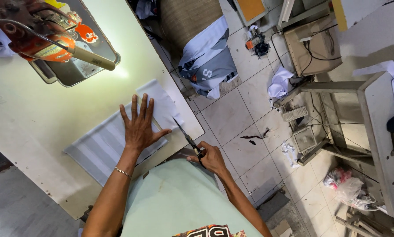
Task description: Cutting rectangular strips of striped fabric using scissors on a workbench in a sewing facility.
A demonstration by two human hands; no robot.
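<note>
My left hand [139, 124] lies flat with fingers spread on a piece of grey-and-white striped fabric [101, 147] that rests on a pale sewing table [39, 109]. A smaller white fabric piece [162, 103] lies over the striped one just beyond my fingertips. My right hand [211, 158] grips a pair of scissors [186, 136] by the handles. The blades point up and to the left, toward the table's near corner, close to the white piece's edge.
An orange sewing machine head [39, 30] with a lamp hangs over the table at upper left. Grey garments [208, 59] lie in a heap on the tiled floor. Another work table [377, 131], pedals, cables and scraps fill the right side.
</note>
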